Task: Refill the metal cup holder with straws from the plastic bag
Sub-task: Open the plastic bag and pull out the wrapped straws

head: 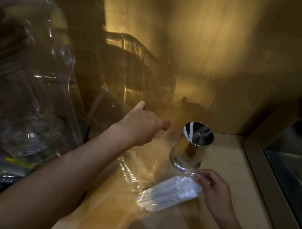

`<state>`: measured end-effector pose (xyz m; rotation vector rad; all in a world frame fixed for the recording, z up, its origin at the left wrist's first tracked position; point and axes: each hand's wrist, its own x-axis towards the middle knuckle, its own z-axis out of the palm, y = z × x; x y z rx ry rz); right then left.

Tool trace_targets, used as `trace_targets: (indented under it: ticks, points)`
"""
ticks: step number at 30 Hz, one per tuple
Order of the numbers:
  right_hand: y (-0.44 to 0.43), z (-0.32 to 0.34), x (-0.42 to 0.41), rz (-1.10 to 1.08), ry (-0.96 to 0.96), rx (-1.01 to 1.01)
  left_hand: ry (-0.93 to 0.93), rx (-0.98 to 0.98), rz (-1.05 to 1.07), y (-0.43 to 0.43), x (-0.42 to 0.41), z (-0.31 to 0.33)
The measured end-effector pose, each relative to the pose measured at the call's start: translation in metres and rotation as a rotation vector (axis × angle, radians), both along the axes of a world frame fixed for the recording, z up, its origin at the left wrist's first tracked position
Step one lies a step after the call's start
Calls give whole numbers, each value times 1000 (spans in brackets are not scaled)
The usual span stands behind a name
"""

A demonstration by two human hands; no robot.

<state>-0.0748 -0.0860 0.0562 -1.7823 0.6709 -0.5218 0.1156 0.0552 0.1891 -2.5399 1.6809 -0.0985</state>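
A shiny metal cup holder (pixel 190 147) stands upright on the wooden counter (pixel 225 156), with one or two white straws leaning inside at its left wall. In front of it lies a clear plastic bag (pixel 170 191) holding a bundle of white wrapped straws. My right hand (pixel 213 190) pinches the bag's upper end, just below the cup's base. My left hand (pixel 142 125) reaches forward to the left of the cup, fingers curled against a clear plastic sheet (pixel 131 169); whether it grips the sheet I cannot tell.
A large clear plastic dome container (pixel 19 72) fills the left side. Another clear container (pixel 134 67) sits at the back against the wooden wall. A raised wooden frame around a metal sink or tray (pixel 293 164) borders the counter on the right.
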Motion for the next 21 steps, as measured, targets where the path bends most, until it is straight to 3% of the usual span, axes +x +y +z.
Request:
trace_targets:
  ticks: [4,9,17,21]
  points:
    - [-10,18,-8,-102,-97,-87,33,-87,80,14,11,2]
    - [-22,25,-20,-115,-15,-206,100,-177,133,19,20,3]
    - [-27,21,-33,-197,-117,-113,139,-304,112,17,18,6]
    - [-33,36,-33,-307,-272,-47,318,-437,164,23,26,6]
